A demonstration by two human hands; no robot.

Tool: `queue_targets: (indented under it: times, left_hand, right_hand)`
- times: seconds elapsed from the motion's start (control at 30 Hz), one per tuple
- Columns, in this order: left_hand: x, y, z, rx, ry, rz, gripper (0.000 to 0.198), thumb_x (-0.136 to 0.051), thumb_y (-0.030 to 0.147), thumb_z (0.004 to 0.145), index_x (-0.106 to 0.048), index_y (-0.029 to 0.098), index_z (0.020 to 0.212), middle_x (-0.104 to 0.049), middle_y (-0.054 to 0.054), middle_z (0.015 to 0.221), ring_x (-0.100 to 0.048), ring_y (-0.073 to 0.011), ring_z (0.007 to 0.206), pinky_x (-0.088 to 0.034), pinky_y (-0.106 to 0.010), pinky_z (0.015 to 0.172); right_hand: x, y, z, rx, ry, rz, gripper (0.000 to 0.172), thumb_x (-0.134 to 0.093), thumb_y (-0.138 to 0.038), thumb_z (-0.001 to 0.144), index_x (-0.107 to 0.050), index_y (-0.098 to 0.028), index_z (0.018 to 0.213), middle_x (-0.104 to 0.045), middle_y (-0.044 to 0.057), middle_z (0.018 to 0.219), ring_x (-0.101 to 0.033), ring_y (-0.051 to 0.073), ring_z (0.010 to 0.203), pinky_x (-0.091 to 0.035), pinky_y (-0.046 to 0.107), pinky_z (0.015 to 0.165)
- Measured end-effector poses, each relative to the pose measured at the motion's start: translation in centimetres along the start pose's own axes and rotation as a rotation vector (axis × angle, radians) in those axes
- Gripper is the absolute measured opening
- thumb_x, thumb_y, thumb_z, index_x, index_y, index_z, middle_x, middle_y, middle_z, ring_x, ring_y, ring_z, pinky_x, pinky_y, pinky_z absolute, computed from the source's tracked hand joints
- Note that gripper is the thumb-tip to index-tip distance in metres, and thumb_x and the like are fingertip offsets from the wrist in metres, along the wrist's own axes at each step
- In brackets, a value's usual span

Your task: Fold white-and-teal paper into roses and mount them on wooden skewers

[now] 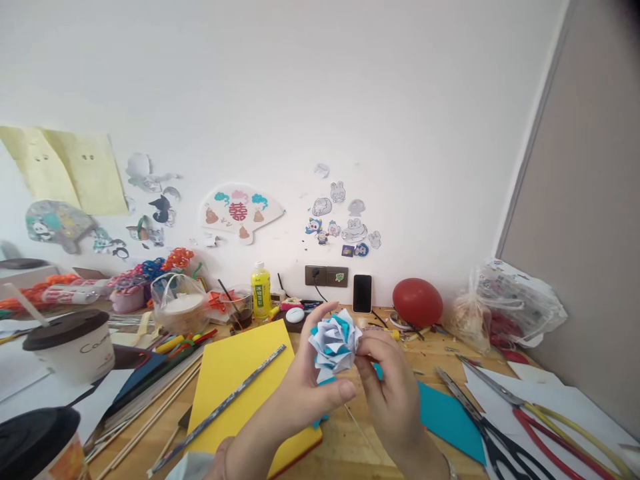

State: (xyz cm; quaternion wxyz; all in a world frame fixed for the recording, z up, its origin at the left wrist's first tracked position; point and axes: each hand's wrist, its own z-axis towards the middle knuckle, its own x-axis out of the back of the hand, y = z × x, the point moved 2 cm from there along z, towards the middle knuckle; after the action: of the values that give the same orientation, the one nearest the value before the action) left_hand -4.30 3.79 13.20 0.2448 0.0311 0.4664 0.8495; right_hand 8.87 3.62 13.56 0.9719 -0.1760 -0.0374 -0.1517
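A folded paper flower [336, 343] in pale lilac and teal is held up above the wooden table. My left hand [305, 393] cups it from the left, with the thumb below and the fingers behind. On its right edge, my right hand [387, 380] pinches a petal between thumb and fingers. A thin stick [357, 425] shows beneath the hands. Teal paper [450, 420] lies to the right of my right hand. Under my left forearm is a yellow sheet [240, 367] with a patterned grey strip [233, 393] across it.
Black scissors [480, 420] and red-yellow handled scissors [545, 420] lie at the right. Behind stand a yellow bottle [261, 291], a phone [363, 294] and a red balloon [417, 303]. Lidded cups [75, 350] and wooden sticks [150, 417] are at the left.
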Motion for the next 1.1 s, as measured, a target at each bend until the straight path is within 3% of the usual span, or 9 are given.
queue_targets:
  times: [0.1, 0.2, 0.3, 0.53, 0.77, 0.83, 0.93, 1.0, 1.1]
  left_hand:
    - [0.1, 0.3, 0.1, 0.043, -0.011, -0.056, 0.082, -0.08, 0.037, 0.063, -0.038, 0.035, 0.133, -0.061, -0.005, 0.111, -0.058, -0.0235, 0.099, -0.045, -0.031, 0.085]
    - [0.1, 0.6, 0.4, 0.036, 0.058, -0.024, 0.064, -0.081, 0.035, 0.061, -0.055, 0.03, 0.119, -0.064, -0.006, 0.108, -0.06, -0.0216, 0.092, -0.047, -0.029, 0.079]
    - [-0.1, 0.6, 0.7, -0.005, 0.144, -0.022, 0.05, -0.083, 0.033, 0.059, -0.064, 0.027, 0.105, -0.065, -0.005, 0.103, -0.06, -0.0216, 0.09, -0.048, -0.029, 0.078]
    - [-0.7, 0.0, 0.9, -0.055, 0.21, -0.072, 0.046, -0.083, 0.034, 0.059, -0.066, 0.028, 0.1, -0.065, -0.002, 0.094, -0.059, -0.0182, 0.085, -0.048, -0.027, 0.075]
    - [-1.1, 0.1, 1.1, 0.04, 0.235, -0.102, 0.037, -0.081, 0.032, 0.062, -0.063, 0.023, 0.094, -0.065, 0.001, 0.081, -0.056, -0.0115, 0.068, -0.048, -0.02, 0.059]
    - [-1.1, 0.0, 1.3, 0.066, 0.227, -0.083, 0.044, -0.08, 0.035, 0.063, -0.061, 0.023, 0.1, -0.065, 0.001, 0.077, -0.055, -0.0106, 0.062, -0.046, -0.021, 0.056]
    - [-0.2, -0.5, 1.6, 0.132, 0.275, -0.023, 0.065, -0.074, 0.045, 0.068, -0.047, 0.024, 0.123, -0.067, -0.006, 0.1, -0.061, -0.0177, 0.085, -0.048, -0.027, 0.072]
    - [0.8, -1.2, 1.9, 0.21, 0.314, 0.029, 0.071, -0.061, 0.056, 0.075, -0.036, 0.023, 0.132, -0.062, -0.011, 0.119, -0.056, -0.0226, 0.106, -0.043, -0.033, 0.087]
    - [2.3, -2.6, 2.3, 0.365, 0.296, 0.111, 0.07, -0.046, 0.065, 0.078, -0.038, 0.017, 0.129, -0.059, -0.017, 0.121, -0.057, -0.0276, 0.105, -0.043, -0.04, 0.085]
  right_hand:
    - [0.0, 0.3, 0.3, -0.166, -0.021, 0.177, 0.015, -0.05, -0.029, 0.089, -0.055, -0.022, 0.077, -0.061, 0.001, 0.075, -0.06, 0.014, 0.071, -0.05, 0.024, 0.06]
    - [-0.5, 0.8, 0.2, -0.337, -0.041, 0.394, 0.022, -0.053, -0.039, 0.086, -0.057, -0.021, 0.075, -0.058, 0.001, 0.069, -0.059, 0.015, 0.066, -0.05, 0.025, 0.057]
    - [-1.0, 1.2, -0.2, -0.412, -0.024, 0.484, 0.024, -0.055, -0.042, 0.085, -0.058, -0.021, 0.075, -0.057, 0.0, 0.066, -0.057, 0.014, 0.06, -0.049, 0.023, 0.053]
    - [-0.7, 0.6, 0.2, -0.44, 0.015, 0.484, 0.017, -0.058, -0.037, 0.083, -0.059, -0.021, 0.076, -0.058, -0.002, 0.065, -0.056, 0.011, 0.058, -0.048, 0.021, 0.052]
    - [-1.2, 1.2, 0.1, -0.677, 0.01, 0.669, 0.023, -0.065, -0.04, 0.078, -0.058, -0.019, 0.077, -0.058, -0.002, 0.065, -0.053, 0.009, 0.053, -0.047, 0.021, 0.049]
    - [-1.5, 1.6, -0.1, -0.739, 0.01, 0.749, 0.023, -0.066, -0.041, 0.077, -0.059, -0.019, 0.079, -0.057, -0.003, 0.063, -0.052, 0.008, 0.051, -0.046, 0.021, 0.049]
    - [-1.8, 2.4, -0.3, -0.847, 0.053, 0.905, 0.024, -0.07, -0.04, 0.074, -0.063, -0.018, 0.082, -0.055, -0.004, 0.059, -0.05, 0.008, 0.051, -0.045, 0.02, 0.049]
    - [-1.8, 3.1, -0.3, -0.933, 0.121, 1.003, 0.026, -0.075, -0.038, 0.068, -0.065, -0.018, 0.081, -0.054, -0.005, 0.057, -0.049, 0.007, 0.051, -0.045, 0.019, 0.05]
    - [-1.5, 4.6, -0.3, -1.002, 0.208, 1.057, 0.027, -0.081, -0.035, 0.061, -0.065, -0.018, 0.076, -0.057, -0.005, 0.061, -0.052, 0.006, 0.054, -0.049, 0.019, 0.056]
